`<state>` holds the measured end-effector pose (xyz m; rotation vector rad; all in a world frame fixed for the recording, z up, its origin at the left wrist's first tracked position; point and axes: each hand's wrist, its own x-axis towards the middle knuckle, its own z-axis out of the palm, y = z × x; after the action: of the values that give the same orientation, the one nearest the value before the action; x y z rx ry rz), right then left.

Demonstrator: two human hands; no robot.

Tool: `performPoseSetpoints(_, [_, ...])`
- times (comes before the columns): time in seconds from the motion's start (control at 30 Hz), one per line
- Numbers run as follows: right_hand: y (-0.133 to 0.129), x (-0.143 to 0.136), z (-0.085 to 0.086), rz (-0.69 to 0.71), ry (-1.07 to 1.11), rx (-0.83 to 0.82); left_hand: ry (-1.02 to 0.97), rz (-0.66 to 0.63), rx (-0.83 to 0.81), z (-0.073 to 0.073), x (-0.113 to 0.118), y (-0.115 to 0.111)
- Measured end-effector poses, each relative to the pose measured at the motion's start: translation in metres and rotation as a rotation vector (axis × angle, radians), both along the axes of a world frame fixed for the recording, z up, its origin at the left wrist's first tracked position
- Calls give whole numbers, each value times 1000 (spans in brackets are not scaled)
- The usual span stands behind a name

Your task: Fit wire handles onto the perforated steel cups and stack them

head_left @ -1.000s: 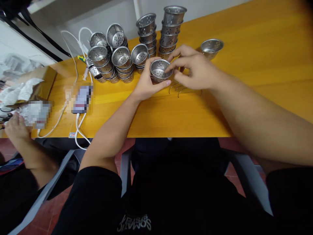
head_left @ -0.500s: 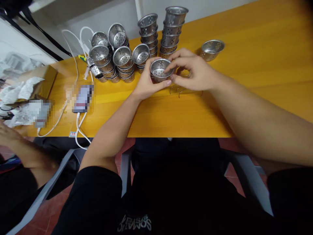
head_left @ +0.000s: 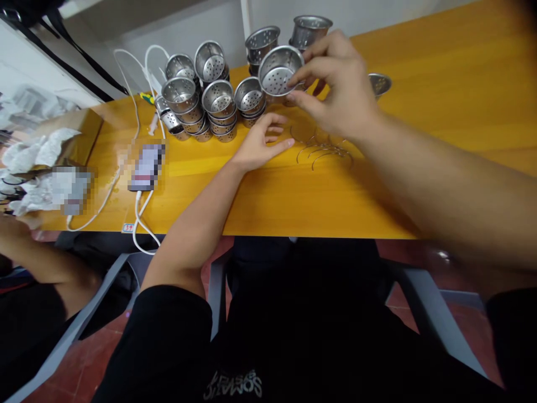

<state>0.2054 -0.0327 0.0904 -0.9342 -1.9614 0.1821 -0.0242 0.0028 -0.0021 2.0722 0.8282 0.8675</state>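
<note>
So, shiny round perf'd metal cup [head_left: 277, 80] pinched in R hand [head_left: 342, 84]; L hand [head_left: 260, 144] open.

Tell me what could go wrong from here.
The metal cup in the right hand might knock the stacked cups behind it; the gap is hard to judge.
The right hand or forearm could catch the loose curved wires below.
The left arm may snag the white cable drooping over the table edge.

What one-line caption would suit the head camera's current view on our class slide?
The right hand grips a perforated metal cup above the table, the left hand open and empty below.
</note>
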Motion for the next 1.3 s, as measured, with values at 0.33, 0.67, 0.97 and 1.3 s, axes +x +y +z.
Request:
performPoseSetpoints(0.33, [42, -66, 16, -139, -120, -86, -51, 7, -39, -2, 1, 3])
performPoseSetpoints(0.67, [25, -73, 15, -201, -336, -212, -58, 5, -56, -3, 2, 1])
performPoseSetpoints(0.97, [21, -64, 12, -207, -363, -253, -57, -16, -37, 0, 2, 1])
performPoseSetpoints(1.3, [18, 31, 13, -357, -85, -12, -16, 66, -47, 12, 2, -12])
